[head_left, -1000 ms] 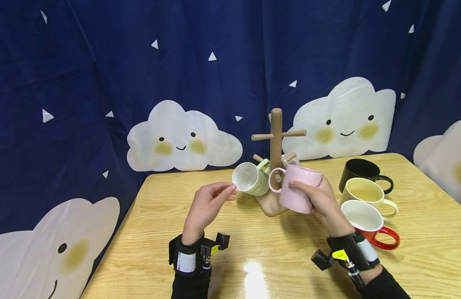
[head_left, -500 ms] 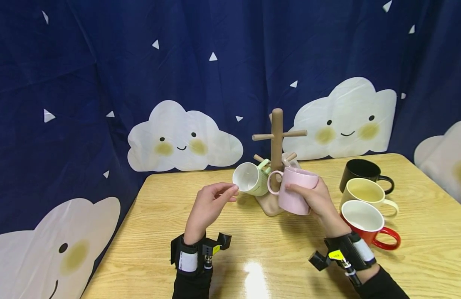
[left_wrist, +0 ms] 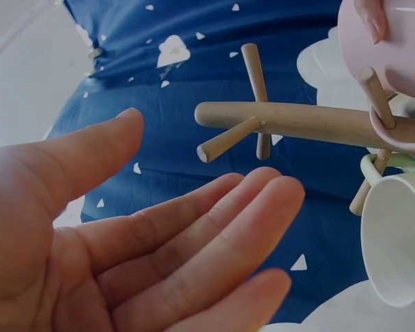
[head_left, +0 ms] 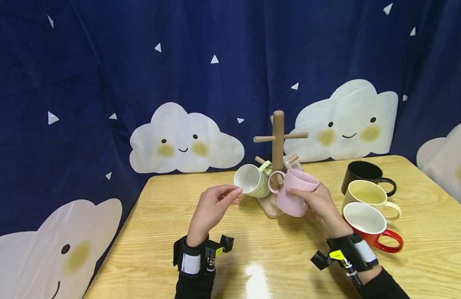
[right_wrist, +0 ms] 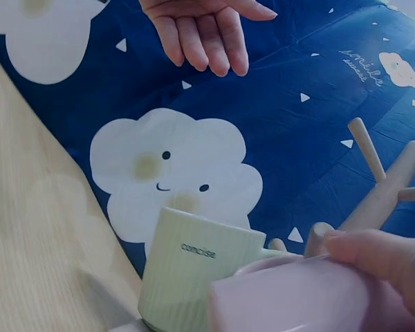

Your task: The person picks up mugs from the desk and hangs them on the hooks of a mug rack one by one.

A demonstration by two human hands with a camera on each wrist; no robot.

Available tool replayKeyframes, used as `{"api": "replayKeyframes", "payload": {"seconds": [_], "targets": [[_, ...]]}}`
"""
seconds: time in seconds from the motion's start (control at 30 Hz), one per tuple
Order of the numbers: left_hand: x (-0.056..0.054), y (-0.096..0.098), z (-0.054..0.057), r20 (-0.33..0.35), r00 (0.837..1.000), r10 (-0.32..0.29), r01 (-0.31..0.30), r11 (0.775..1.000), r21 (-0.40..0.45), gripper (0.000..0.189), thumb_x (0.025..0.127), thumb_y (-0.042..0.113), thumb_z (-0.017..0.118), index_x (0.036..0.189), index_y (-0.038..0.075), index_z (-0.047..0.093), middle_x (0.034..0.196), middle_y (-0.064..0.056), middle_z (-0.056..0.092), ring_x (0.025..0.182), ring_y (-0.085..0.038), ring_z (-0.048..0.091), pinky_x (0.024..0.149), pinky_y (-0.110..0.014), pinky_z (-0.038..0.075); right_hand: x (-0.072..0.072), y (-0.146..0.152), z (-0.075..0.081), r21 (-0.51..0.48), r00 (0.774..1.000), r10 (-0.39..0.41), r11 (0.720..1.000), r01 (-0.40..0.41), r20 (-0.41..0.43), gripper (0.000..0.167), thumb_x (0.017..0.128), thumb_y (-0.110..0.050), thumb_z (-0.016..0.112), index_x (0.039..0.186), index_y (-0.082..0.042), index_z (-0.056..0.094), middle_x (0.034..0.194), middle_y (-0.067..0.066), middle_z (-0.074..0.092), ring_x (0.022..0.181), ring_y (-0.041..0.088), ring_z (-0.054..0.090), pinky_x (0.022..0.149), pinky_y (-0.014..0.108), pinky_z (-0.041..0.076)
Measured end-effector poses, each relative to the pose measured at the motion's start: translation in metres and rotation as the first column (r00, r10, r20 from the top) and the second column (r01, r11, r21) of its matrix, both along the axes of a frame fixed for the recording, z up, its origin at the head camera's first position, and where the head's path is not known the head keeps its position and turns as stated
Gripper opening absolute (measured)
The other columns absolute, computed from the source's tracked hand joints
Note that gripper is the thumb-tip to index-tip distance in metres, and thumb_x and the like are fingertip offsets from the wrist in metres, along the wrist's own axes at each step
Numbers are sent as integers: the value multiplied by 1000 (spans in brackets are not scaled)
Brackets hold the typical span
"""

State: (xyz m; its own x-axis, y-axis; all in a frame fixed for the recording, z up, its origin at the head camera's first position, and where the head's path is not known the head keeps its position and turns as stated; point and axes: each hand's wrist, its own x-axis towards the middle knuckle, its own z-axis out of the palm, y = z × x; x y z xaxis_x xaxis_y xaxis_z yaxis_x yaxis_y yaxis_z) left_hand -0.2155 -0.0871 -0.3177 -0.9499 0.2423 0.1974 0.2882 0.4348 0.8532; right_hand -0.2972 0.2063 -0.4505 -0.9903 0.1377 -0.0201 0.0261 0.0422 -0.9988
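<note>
My right hand grips a pink mug by its body, thumb across the near side, mouth tilted up. Its handle points left at the wooden mug tree. In the left wrist view a lower peg seems to pass through the pink handle. A pale green ribbed mug hangs on the tree's left side, mouth toward the left. Near that mug, my left hand hovers holding nothing; the left wrist view shows its fingers loosely extended, thumb apart.
Lined up on the right of the wooden table are a black mug, a cream mug and a red mug with white interior. Another pale mug is partly hidden behind the tree. A dark blue curtain hangs behind.
My right hand has shifted slightly left and down with the pink mug, whose mouth now tips more toward me. My left hand stays nearly in place.
</note>
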Motion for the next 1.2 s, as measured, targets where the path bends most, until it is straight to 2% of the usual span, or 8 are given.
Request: {"api": "replayKeyframes", "payload": {"seconds": [0.13,0.23,0.47,0.6,0.73,0.83,0.97,1.2], "targets": [[0,1,0,0,1000,-9,9,1000,-4,31,90,29,58,108,6,67,98,-9,70,80,-17,68,70,-27,46,34,-11,49,111,997,50,992,-57,66,65,74,-22,76,128,-2,47,108,5,57,89,12,52,71,29,46],[-1,3,-1,1,1000,-14,14,1000,-3,30,90,29,59,108,7,68,98,-8,70,79,-16,68,69,-27,46,48,-14,69,225,989,63,970,-92,131,65,75,-24,74,124,7,45,107,10,55,83,11,48,63,27,45],[0,2,-2,2,1000,-12,12,1000,-22,31,90,31,58,107,8,68,97,-8,70,80,-17,68,68,-27,44,46,-10,66,278,964,184,932,-232,190,69,74,-25,76,124,10,43,103,11,55,78,12,49,60,29,46],[0,2,0,3,1000,-13,13,999,-37,30,90,30,58,107,7,68,97,-9,70,79,-16,68,66,-26,42,45,-11,68,298,951,205,916,-269,231,88,75,-27,75,136,12,26,123,29,47,89,19,53,64,30,48],[0,3,1,0,1000,-17,17,999,-43,30,90,29,59,106,7,68,96,-9,70,79,-16,68,65,-26,42,46,-13,73,314,943,194,908,-277,271,101,75,-31,74,141,12,12,137,37,31,105,30,50,68,32,49],[0,3,1,-5,1000,-18,18,998,-52,29,90,29,59,106,7,68,93,-8,71,79,-17,68,66,-26,44,47,-14,76,309,943,200,909,-280,266,102,77,-30,73,142,12,7,140,38,24,117,39,43,84,43,49],[0,3,1,-10,1000,-9,9,998,-66,28,89,29,59,105,8,69,89,-5,71,77,-15,67,70,-28,48,49,-15,81,298,951,204,916,-270,235,101,79,-29,70,142,12,1,142,39,18,130,47,29,103,53,34],[-1,2,1,-17,1000,-8,6,997,-79,26,89,28,59,104,9,69,87,-4,71,76,-13,66,69,-27,49,52,-10,90,277,951,187,927,-254,246,97,84,-35,63,144,8,-2,145,36,13,134,46,21,103,58,32]]}}
